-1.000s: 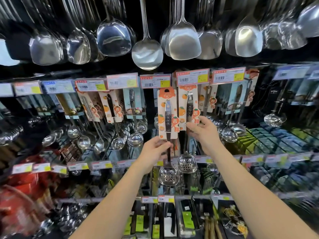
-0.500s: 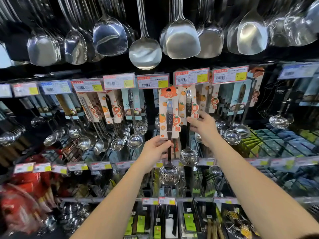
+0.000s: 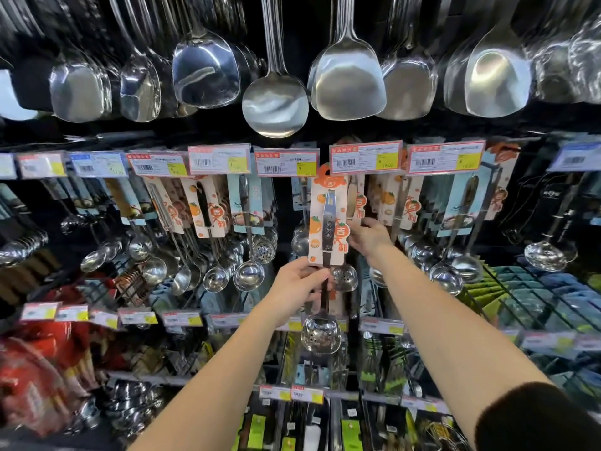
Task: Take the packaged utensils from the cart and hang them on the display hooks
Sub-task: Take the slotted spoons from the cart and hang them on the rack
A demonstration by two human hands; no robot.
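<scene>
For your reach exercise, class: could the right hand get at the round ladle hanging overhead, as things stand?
Probably yes. The right hand is at the card of the slotted spoon, and the round ladle hangs up and to its left with open air in front. The hand would have to leave the card first.

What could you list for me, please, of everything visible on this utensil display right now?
Carded slotted spoon: one, steel on a white and orange card, centre, held up to the middle hook row.
Slotted spoon behind it: one, steel, bowl just right of the held handle.
Large spatulas and ladles: many, steel, hanging along the top row.
Price tags: a row, white with red and yellow, on the middle hook ends.
Carded ladles and skimmers: many, steel on orange or blue cards, middle row either side.
Lower shelf goods: several, dark with green labels, too blurred to name.
Left hand: one, gripping the spoon's handle under the card.
Right hand: one, at the card's right edge.
</scene>
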